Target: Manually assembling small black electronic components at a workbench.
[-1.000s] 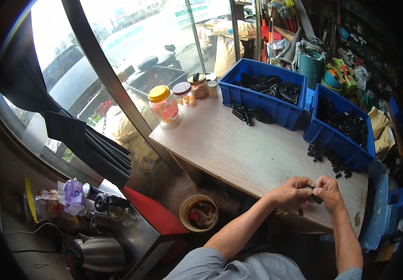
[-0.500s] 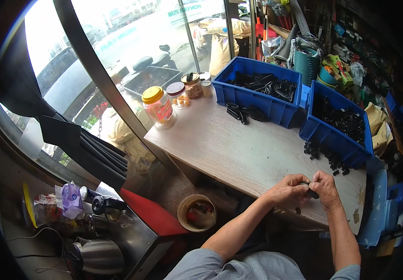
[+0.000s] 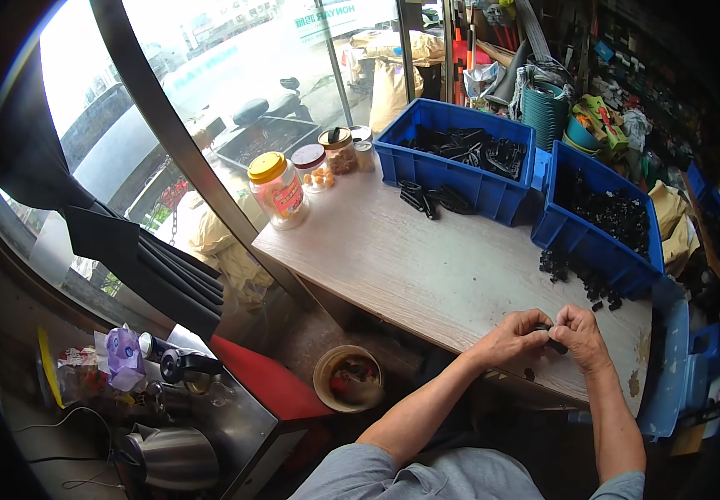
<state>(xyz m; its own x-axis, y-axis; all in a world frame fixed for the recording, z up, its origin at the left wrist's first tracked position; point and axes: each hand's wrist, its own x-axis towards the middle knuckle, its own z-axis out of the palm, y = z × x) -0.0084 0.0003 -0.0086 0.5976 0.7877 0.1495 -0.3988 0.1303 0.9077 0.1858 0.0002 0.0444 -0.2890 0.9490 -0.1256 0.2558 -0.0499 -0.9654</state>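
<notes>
Our view has shifted slightly. At lower right, our left hand [image 3: 509, 340] and right hand [image 3: 585, 342] pinch a dark piece [image 3: 557, 347].

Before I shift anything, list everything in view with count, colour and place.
Dark piece: 1, dark, between both hands
Plastic bins: 2, blue, table's far right side
Long parts: many, black, in left bin and before it
Small pieces: many, black, in right bin and before it
Lidded jars: at least three, clear, table's far left
Table: 1, pale, before the person
Bucket: 1, tan, floor left of table
Kettle: 1, silver, lower left
Purple pack: 1, purple, left
Curtain: 1, dark grey, window
Background clutter: uncountable, mixed, back right
Left hand: 1, bare, near table edge
Right hand: 1, bare, beside it
</notes>
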